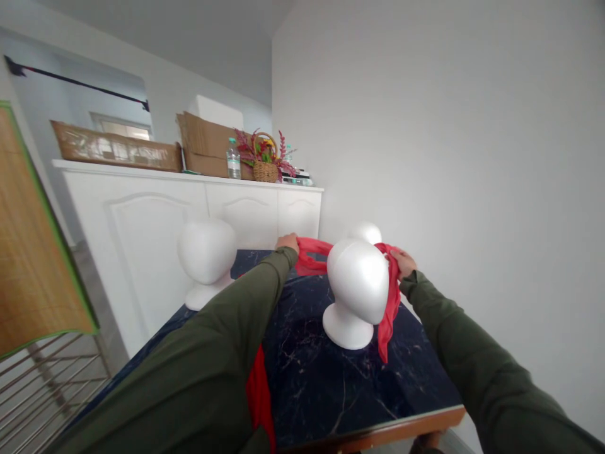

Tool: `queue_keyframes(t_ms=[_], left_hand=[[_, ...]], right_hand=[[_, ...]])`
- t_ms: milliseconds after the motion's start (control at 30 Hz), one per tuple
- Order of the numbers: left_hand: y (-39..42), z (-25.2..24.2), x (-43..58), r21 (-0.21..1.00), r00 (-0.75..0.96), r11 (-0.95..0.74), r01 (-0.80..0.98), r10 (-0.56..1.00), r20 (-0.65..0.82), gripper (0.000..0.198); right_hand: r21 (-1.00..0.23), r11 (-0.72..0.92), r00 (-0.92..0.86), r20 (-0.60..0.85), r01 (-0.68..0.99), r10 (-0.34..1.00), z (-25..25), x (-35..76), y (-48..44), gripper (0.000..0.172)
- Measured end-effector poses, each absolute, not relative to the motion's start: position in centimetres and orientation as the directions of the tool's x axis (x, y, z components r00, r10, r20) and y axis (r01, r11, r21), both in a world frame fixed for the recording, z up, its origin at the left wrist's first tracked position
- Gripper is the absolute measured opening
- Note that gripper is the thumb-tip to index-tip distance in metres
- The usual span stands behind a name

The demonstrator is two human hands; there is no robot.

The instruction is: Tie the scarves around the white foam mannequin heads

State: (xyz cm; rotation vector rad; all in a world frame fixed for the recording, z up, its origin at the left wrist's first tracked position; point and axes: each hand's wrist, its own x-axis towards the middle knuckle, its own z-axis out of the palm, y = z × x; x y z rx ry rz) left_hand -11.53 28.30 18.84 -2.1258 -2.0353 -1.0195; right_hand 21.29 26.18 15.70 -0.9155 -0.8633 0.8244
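Note:
A red scarf [314, 257] of thin cloth runs behind a white foam mannequin head [358, 277] that stands upright on the table. My left hand [287, 242] is closed on the scarf's left part, out to the left of the head. On the other side my right hand [403, 261] grips the cloth close to the head, and a loose end hangs down toward the tabletop. Another foam head [367, 232] shows partly behind the front one. A third foam head [207, 252] stands at the left, its base partly hidden by my left sleeve.
The dark marbled table [312, 372] has a wooden edge. More red cloth [259, 391] lies beneath my left arm. Behind stands a white cabinet [155, 214] bearing cardboard boxes [208, 142], a water bottle [233, 159] and a flower basket [265, 171]. A metal rack [51, 378] is at the left.

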Motion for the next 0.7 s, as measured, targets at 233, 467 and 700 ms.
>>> queue_keyframes(t_ms=[233,467,700], left_hand=[[28.3,24.3,-14.8,0.518,-0.221,-0.208,0.830,0.731,0.646,0.032],[27.7,20.1,-21.0,0.606,-0.296,-0.081,0.791,0.817,0.495,0.027],[26.9,12.1,-22.9,0.510,-0.217,0.005,0.860,0.908,0.358,0.030]], right_hand=[[-0.665,0.731,0.227,0.696,-0.153,0.681,27.0,18.9,18.4,0.033],[-0.680,0.705,-0.505,0.544,0.201,0.670,17.2,7.2,4.3,0.042],[-0.700,0.621,-0.813,0.099,0.353,0.574,5.7,3.2,5.2,0.042]])
